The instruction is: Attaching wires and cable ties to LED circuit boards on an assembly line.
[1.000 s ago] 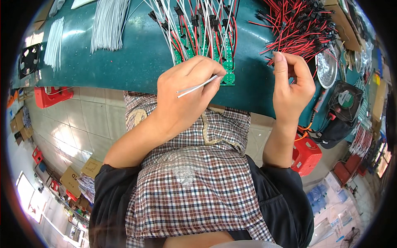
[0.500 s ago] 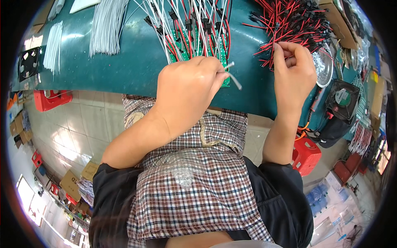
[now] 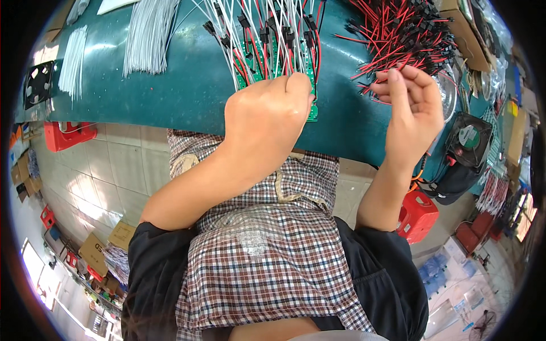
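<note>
My left hand [image 3: 270,108] is closed over the near side of a green circuit board [image 3: 312,113]. Its fingertips are turned away, hiding whatever they hold. From the board rise white wires [image 3: 279,48] and red-and-black wire leads with black connectors [image 3: 244,21]. To the right, my right hand [image 3: 414,108] is at the near edge of a heap of red-and-black wire leads [image 3: 398,34]. Its thumb and fingers are apart and loosely curled, with no lead plainly gripped.
Bundles of white wires [image 3: 149,40] [image 3: 73,62] and a small black fan [image 3: 38,85] lie on the green table [image 3: 193,85] at left. At right are a soldering iron's orange cable [image 3: 420,175], another fan [image 3: 471,136] and a cardboard box [image 3: 463,34]. Red stools [image 3: 418,216] stand below.
My right hand has opened from a pinch on the leads and shifted slightly right and nearer. White ends that poked out of my left fist are now out of sight.
</note>
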`<state>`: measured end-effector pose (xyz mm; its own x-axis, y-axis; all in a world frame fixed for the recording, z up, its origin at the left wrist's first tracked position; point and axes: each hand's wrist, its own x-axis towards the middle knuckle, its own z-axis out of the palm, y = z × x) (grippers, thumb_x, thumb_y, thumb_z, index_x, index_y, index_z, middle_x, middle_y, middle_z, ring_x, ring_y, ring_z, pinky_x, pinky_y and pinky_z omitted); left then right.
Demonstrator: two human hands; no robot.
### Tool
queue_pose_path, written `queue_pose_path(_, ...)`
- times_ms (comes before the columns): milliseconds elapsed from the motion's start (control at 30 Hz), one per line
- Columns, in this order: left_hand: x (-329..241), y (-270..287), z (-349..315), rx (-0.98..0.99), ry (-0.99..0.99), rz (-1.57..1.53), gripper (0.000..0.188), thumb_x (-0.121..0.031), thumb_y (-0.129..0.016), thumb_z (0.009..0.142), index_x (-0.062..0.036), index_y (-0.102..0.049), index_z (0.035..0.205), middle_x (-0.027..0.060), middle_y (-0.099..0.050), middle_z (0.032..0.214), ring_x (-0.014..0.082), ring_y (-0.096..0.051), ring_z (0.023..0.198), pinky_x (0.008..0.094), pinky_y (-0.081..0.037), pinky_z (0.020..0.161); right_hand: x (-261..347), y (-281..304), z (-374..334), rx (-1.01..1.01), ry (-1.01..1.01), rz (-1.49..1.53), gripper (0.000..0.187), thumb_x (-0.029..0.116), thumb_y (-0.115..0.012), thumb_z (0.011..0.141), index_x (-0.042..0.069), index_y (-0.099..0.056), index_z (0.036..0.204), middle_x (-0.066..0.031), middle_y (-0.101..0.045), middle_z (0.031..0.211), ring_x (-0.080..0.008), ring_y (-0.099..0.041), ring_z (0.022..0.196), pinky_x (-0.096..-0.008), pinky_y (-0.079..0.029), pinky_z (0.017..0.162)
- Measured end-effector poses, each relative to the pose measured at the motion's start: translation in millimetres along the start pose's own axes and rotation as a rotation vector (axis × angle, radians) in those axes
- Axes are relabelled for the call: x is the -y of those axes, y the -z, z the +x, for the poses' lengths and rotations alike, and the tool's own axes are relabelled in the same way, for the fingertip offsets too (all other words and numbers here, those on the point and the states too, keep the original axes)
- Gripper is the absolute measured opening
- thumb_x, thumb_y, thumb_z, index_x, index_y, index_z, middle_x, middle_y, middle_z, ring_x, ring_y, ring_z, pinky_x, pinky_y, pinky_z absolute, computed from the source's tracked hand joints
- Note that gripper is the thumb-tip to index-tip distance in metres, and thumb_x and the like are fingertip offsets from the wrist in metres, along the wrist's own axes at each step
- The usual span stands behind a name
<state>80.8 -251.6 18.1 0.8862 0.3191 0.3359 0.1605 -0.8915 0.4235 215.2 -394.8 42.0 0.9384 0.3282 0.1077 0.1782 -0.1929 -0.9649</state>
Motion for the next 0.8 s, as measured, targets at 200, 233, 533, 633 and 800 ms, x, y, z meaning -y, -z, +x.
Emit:
queue_pose_path(200, -1, 3, -1, 0.006, 0.0, -0.048, 0.025, -0.017, -0.077, 0.075, -0.0091, -0.053, 0.075, 0.0048, -0.058, 0.061, 0.0205, -0.063, 0.056, 0.0319, -0.049, 0.051, -26, -2, -25, 0.169, -0.082, -0.032, 0.01, 0.0, -0.068, 0.091, -0.006, -0.064, 0.098, -0.0069, -0.072, 0.089, -0.0126, -0.071, 0.08, -0.0223, -0.055, 0.072)
queue_pose_path(233, -1, 4, -1, 0.019, 0.004, -0.058, 0.025, -0.017, -0.077, 0.076, -0.0089, -0.054, 0.076, 0.0051, -0.058, 0.062, 0.0208, -0.063, 0.057, 0.032, -0.05, 0.051, -28, -1, -26, 0.179, -0.072, -0.123, 0.009, 0.0, -0.07, 0.091, -0.005, -0.065, 0.097, -0.0058, -0.072, 0.09, -0.0111, -0.07, 0.078, -0.0218, -0.054, 0.071)
queue_pose_path(533, 16, 59, 0, -0.052, 0.149, -0.369, 0.008, -0.005, -0.076, 0.084, -0.0032, -0.07, 0.087, 0.0019, -0.065, 0.067, 0.0066, -0.058, 0.055, 0.0219, -0.044, 0.051, -32, -10, -29, 0.099, -0.127, -0.009, 0.01, -0.002, -0.07, 0.089, -0.006, -0.065, 0.097, -0.0093, -0.071, 0.088, -0.0127, -0.069, 0.075, -0.0229, -0.054, 0.068)
queue_pose_path(633, 47, 96, 3, -0.104, 0.404, -0.317, 0.01, -0.004, -0.075, 0.086, 0.0016, -0.07, 0.092, -0.0013, -0.061, 0.07, 0.0025, -0.053, 0.062, 0.0176, -0.04, 0.054, -29, -7, -32, 0.099, -0.136, -0.012, 0.012, -0.003, -0.071, 0.088, -0.005, -0.066, 0.099, -0.0086, -0.07, 0.089, -0.0127, -0.069, 0.075, -0.0231, -0.055, 0.068)
queue_pose_path(800, 191, 130, -16, -0.186, 0.603, 0.411, 0.022, -0.031, -0.068, 0.09, -0.0099, -0.072, 0.094, 0.0098, -0.072, 0.083, 0.0277, -0.07, 0.079, 0.0394, -0.053, 0.069, -26, -5, -47, 0.044, -0.065, -0.038, 0.012, -0.003, -0.071, 0.089, -0.005, -0.066, 0.1, -0.0086, -0.07, 0.089, -0.0137, -0.069, 0.075, -0.0226, -0.055, 0.071)
